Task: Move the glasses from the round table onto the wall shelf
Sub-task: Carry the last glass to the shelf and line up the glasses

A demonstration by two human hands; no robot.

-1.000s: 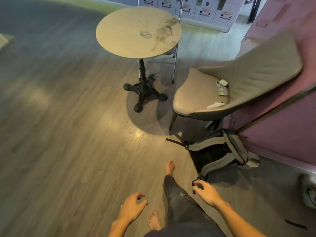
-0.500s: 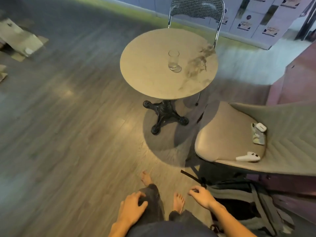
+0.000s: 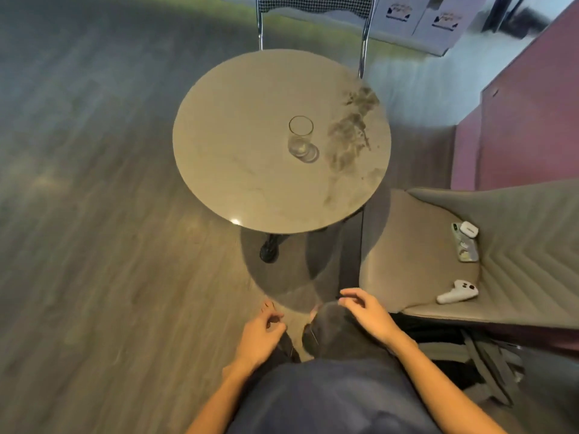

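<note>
One clear drinking glass (image 3: pixel 300 137) stands upright near the middle of the round beige table (image 3: pixel 238 158), which is straight ahead of me. My left hand (image 3: pixel 260 335) hangs low by my thigh with loosely curled fingers and holds nothing. My right hand (image 3: pixel 368 313) hovers over my raised knee, fingers spread, also with nothing in it. Both hands are well short of the table's near edge. No wall shelf is in view.
A metal-framed chair (image 3: pixel 313 7) stands behind the table. To the right, a padded grey chair (image 3: pixel 416 252) carries a phone (image 3: pixel 466 245), a white earbud case (image 3: pixel 469 228) and a white controller (image 3: pixel 458 291). A backpack (image 3: pixel 482 355) lies under it. A pink wall (image 3: pixel 532 114) is on the right.
I have walked toward the table, which now looms much closer and more centred. Both hands stay low and swing with the steps; the glass has not moved.
</note>
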